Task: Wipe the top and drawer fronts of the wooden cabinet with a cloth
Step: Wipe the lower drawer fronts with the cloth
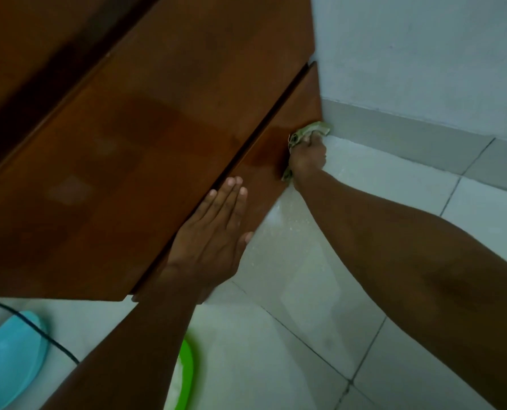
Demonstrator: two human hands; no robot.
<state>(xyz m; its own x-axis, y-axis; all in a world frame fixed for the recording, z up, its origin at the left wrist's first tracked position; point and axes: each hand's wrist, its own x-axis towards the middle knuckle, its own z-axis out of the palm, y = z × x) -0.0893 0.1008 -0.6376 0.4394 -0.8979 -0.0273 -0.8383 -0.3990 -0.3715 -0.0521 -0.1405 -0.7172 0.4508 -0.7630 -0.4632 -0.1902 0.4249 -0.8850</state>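
The brown wooden cabinet (134,137) fills the upper left, its drawer fronts seen from above at a slant. A dark gap separates the large drawer front from the lowest drawer front (290,125). My right hand (307,156) grips a green cloth (314,130) and holds it against the lowest front's far corner, near the floor and wall. My left hand (214,232) lies flat with straight fingers on the lowest front, nearer to me. Damp darker patches show on the wood beside the cloth.
A white wall (423,54) with a grey skirting meets the cabinet's right end. Pale floor tiles (320,306) spread below. A turquoise oval object (13,356), a black cable (39,332) and a green-rimmed container (184,374) lie on the floor at lower left.
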